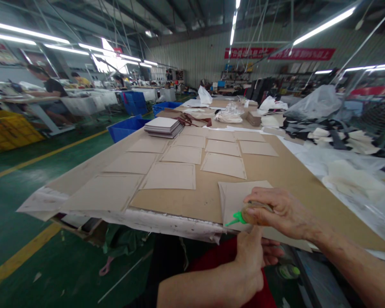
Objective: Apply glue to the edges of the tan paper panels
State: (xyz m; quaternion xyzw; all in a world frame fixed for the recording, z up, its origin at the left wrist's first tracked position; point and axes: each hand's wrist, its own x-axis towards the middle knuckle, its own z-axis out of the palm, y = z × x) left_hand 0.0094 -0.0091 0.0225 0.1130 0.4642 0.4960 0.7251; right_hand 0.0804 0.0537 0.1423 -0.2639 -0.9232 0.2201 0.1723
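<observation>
Right hand [280,211] pinches a green-handled brush [235,220] against the near sheet [234,196] — left hand [255,252] curled just below, grip unclear.

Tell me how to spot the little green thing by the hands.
Find the long brown table. At its near edge, one pale sheet lies apart from the rows behind, under the right hand. The green tool pokes out from that hand's fingers, the only bright green thing on the table.

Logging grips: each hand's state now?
Left hand: curled at the edge of the sheet; grip cannot be told.
Right hand: closed on a green tool.
</observation>
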